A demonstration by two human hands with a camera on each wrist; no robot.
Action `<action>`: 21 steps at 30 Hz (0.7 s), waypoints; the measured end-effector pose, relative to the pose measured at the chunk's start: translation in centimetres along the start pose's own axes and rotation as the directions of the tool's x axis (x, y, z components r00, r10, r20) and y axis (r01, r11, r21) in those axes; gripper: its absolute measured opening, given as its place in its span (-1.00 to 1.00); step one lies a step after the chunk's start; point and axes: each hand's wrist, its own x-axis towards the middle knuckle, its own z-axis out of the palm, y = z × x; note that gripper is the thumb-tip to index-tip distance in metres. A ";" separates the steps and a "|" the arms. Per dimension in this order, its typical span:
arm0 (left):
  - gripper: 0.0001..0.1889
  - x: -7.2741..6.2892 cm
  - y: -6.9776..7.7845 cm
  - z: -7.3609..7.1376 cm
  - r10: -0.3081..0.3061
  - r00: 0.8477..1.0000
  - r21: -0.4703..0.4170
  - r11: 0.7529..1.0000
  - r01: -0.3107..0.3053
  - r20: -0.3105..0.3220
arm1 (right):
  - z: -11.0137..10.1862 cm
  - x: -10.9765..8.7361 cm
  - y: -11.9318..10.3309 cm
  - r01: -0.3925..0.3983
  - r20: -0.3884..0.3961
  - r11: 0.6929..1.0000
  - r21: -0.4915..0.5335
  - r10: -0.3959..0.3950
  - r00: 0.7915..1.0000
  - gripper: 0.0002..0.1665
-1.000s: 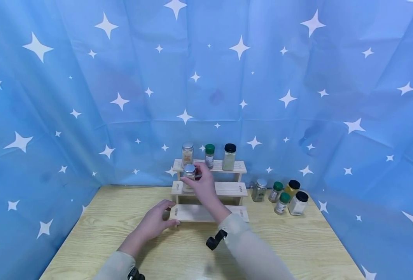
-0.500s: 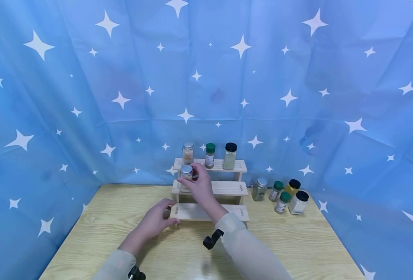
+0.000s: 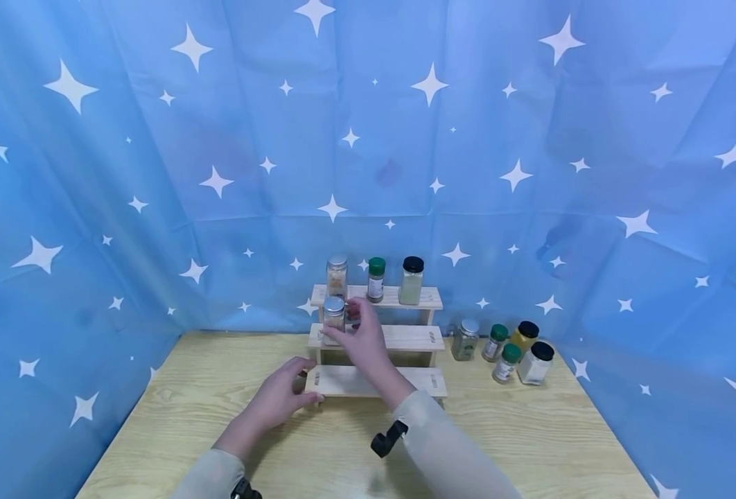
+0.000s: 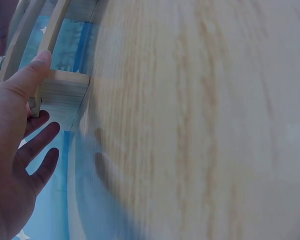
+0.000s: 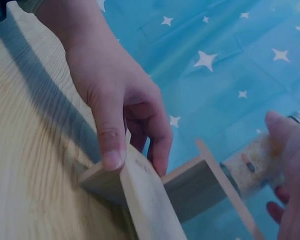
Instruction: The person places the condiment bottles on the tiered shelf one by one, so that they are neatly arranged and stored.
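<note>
A three-tier wooden rack (image 3: 408, 337) stands at the back of the table. My left hand (image 3: 277, 395) grips the left end of its lowest shelf, thumb in front; in the left wrist view the other fingers hang loosely spread behind the thumb. A clear spice jar (image 3: 333, 315) with a silver lid stands upright at the left end of the middle shelf. My right hand (image 3: 364, 336) is right at this jar, thumb low across its front, index fingertip just off its right side. In the right wrist view the right hand (image 5: 297, 175) is blurred beside a jar.
On the top shelf stand a silver-lidded jar (image 3: 337, 274), a green-capped jar (image 3: 375, 287) and a black-capped jar (image 3: 412, 284). Several more jars, including one with white contents (image 3: 535, 367), cluster on the table (image 3: 518, 430) right of the rack. A blue star-patterned curtain (image 3: 368, 159) hangs behind.
The silver-lidded jar has shifted slightly left along the middle shelf to its end. Since then my right thumb has slid lower and the index fingertip has eased off it. The left hand stays put.
</note>
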 end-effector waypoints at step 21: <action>-0.21 -0.1 -0.3 0.4 0.043 0.999 0.006 0.999 -0.043 -0.019 | -12.7 -5.4 3.6 -0.049 -0.128 0.997 -0.064 0.041 0.991 -0.16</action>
